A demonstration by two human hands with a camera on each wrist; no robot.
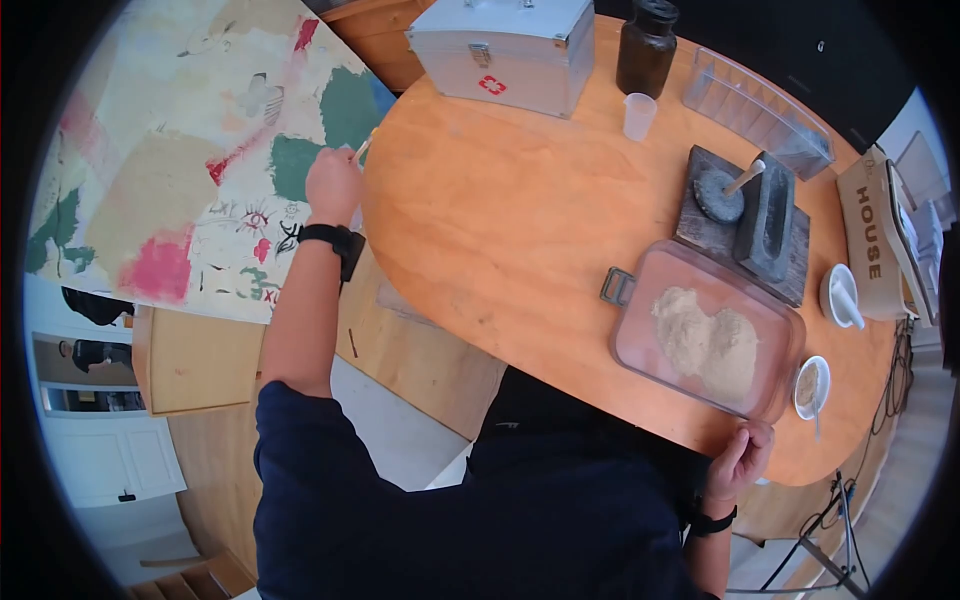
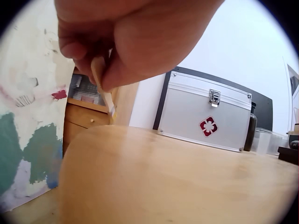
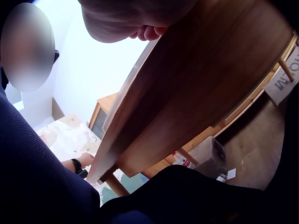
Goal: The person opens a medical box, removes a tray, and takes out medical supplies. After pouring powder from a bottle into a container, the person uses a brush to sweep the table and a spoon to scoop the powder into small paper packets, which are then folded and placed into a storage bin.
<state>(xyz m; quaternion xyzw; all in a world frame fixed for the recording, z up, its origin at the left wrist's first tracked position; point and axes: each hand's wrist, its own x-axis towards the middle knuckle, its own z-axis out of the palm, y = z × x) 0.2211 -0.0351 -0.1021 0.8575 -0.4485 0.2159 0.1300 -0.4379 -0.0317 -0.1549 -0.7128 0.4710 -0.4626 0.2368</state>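
My left hand [image 1: 333, 185] is at the table's left end, in front of the painted canvas [image 1: 240, 155]. In the left wrist view it pinches a brush [image 2: 99, 72] by its flat wooden handle, the yellow-stained tip pointing down near the table edge. The right hand [image 1: 742, 460] rests loosely curled at the near table edge, holding nothing, close to the corner of a pinkish clear box [image 1: 640, 350]. Two pale mounds of powder [image 1: 730, 350] lie in that box. Right of it stands a small white bowl [image 1: 812, 380] with brownish contents and a thin utensil.
A silver first-aid case [image 1: 505, 60], a dark jar [image 1: 647, 50], a plastic cup [image 1: 640, 117] and a clear divided rack [image 1: 755, 110] line the far edge. Stone grinding pieces [image 1: 765, 220] sit on a dark board. A mortar [image 1: 840, 295] stands near a paper bag [image 1: 868, 235].
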